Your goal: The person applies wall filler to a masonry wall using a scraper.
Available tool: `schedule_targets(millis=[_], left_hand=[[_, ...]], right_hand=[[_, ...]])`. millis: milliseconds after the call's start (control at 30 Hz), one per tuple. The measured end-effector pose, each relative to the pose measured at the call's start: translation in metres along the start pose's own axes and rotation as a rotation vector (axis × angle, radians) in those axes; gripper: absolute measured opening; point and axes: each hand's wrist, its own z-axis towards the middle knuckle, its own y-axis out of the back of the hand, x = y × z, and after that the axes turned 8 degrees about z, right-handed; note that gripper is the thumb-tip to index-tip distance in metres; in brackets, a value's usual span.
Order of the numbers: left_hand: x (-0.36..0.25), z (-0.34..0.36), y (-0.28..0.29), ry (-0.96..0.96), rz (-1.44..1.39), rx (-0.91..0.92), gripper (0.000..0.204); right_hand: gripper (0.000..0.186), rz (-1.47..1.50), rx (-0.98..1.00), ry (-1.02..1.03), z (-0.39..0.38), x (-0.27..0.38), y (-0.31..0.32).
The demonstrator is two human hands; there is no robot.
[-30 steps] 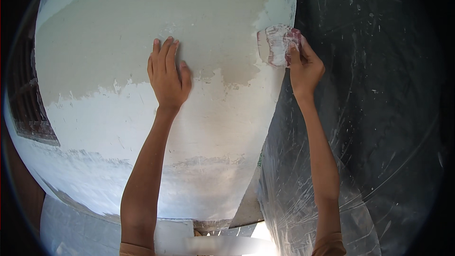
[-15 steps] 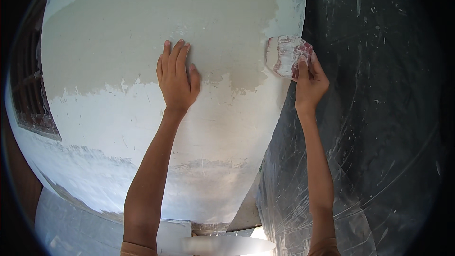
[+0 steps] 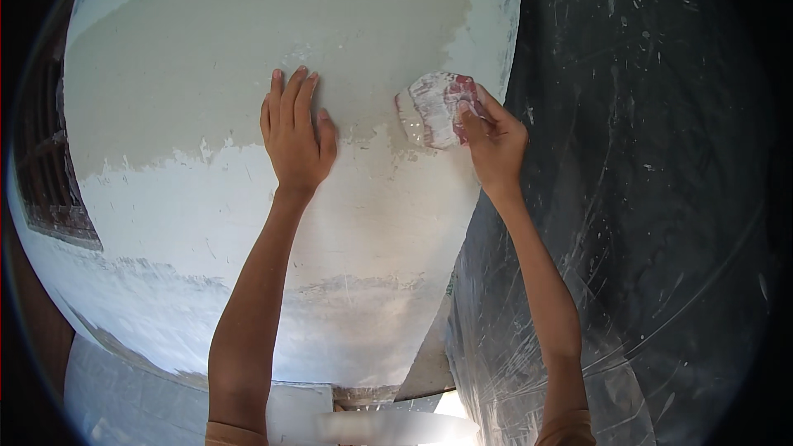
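My left hand [image 3: 297, 136] lies against the white wall [image 3: 198, 215] with its fingers stretched out, holding nothing. Its fingertips are on a wide greyish, damp-looking patch of putty [image 3: 198, 58], and the palm is near the patch's ragged lower edge. In my right hand [image 3: 501, 149] is a flat, angular red putty spreader [image 3: 434, 107], pinched by its right side with the thumb on the near face. White putty smears most of the spreader. It is over the lower right end of the grey patch; whether its edge touches the wall I cannot tell.
Dark plastic sheeting [image 3: 628, 157] with white splashes hangs along the wall's right edge. A brown slatted wooden frame [image 3: 54, 165] is set at the far left. Below, past the wall's lower edge, a pale, shiny long shape [image 3: 388, 425] shows between my forearms.
My right hand has moved left with the putty spreader, from the wall's right edge onto the end of the grey patch. The left hand stays flat on the wall; the view has shifted slightly.
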Motion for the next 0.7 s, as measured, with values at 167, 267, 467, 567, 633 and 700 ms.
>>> schedule_targets(millis=[167,267,467,567,633,700], left_hand=[[0.002,-0.001,-0.002,0.000,-0.002,-0.020,0.046],[0.000,-0.002,-0.003,-0.001,0.002,0.002,0.046],[0.002,0.000,0.000,0.010,0.022,0.002,0.047],[0.001,0.000,-0.001,0.002,-0.021,-0.015,0.046],[0.000,0.000,-0.003,0.006,-0.001,-0.028,0.047],[0.000,-0.001,-0.003,0.013,0.013,-0.035,0.048]], right_hand=[[0.034,-0.167,-0.141,0.118,0.017,-0.001,0.019],[0.033,0.039,-0.349,0.107,0.024,0.012,0.017],[0.033,-0.114,0.145,0.024,0.003,-0.009,-0.004],[0.033,-0.178,-0.063,-0.042,0.020,0.004,0.007],[0.033,-0.007,-0.403,0.196,0.030,0.008,0.017],[0.033,0.059,-0.323,0.161,0.024,0.006,0.009]])
